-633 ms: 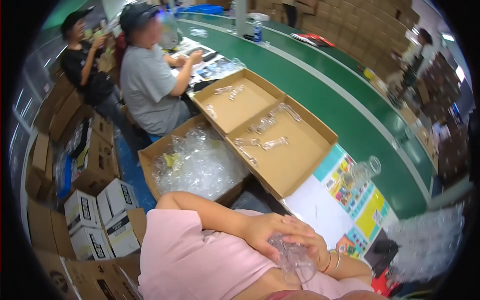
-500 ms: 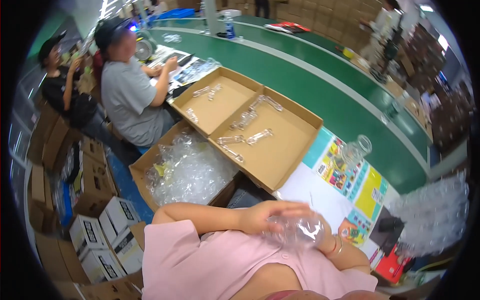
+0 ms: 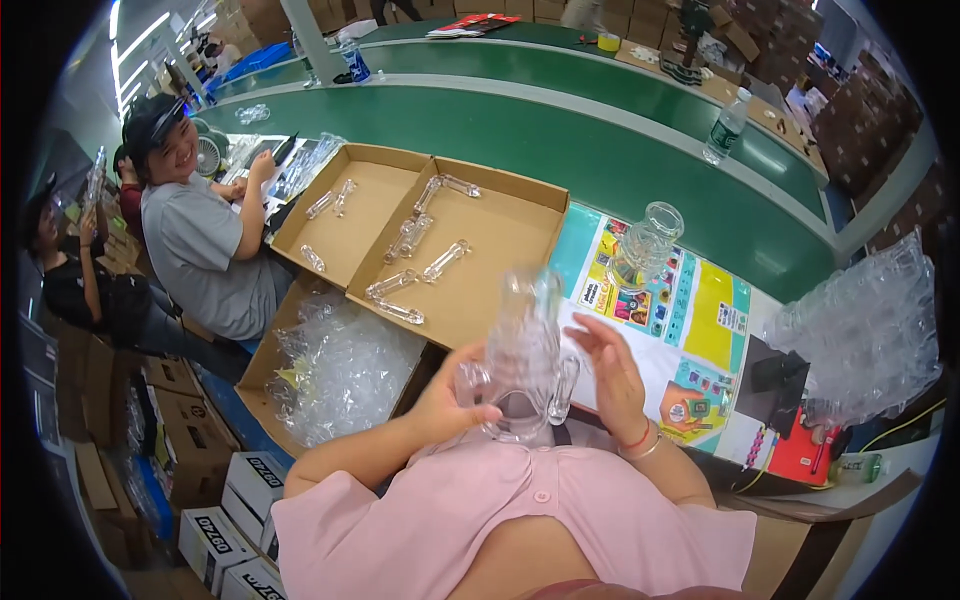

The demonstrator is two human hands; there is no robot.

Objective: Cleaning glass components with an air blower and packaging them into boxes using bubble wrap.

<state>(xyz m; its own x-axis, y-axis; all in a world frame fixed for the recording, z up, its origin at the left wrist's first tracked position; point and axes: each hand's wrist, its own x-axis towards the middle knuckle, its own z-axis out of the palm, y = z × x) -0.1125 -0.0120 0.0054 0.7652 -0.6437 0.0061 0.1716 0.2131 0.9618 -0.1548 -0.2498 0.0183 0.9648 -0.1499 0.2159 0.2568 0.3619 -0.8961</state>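
My left hand [image 3: 450, 395] grips a clear plastic vessel [image 3: 525, 350] in front of my chest. The vessel is blurred at its upper end, with a wide rim toward me and arm-like pieces at its sides. Close to its right side, my right hand [image 3: 615, 385] is raised, fingers curved and apart, holding nothing. A similar clear vessel [image 3: 645, 250] stands on the printed sheet to the right. Ahead, a cardboard tray [image 3: 500, 290] with a divider has several clear handle-like pieces [image 3: 445, 260] lying in both compartments.
A carton [image 3: 262, 385] of crumpled clear plastic [image 3: 345, 370] stands left. Nested clear plastic packaging [image 3: 865, 335] rises at the right beside a black object [image 3: 780, 378]. A water bottle [image 3: 727, 125] stands on the green conveyor [image 3: 600, 140]. A co-worker [image 3: 195, 220] sits at the left.
The clear vessel has turned from lying sideways between both hands to pointing away from me. My right hand has come off it, and the whole view has shifted.
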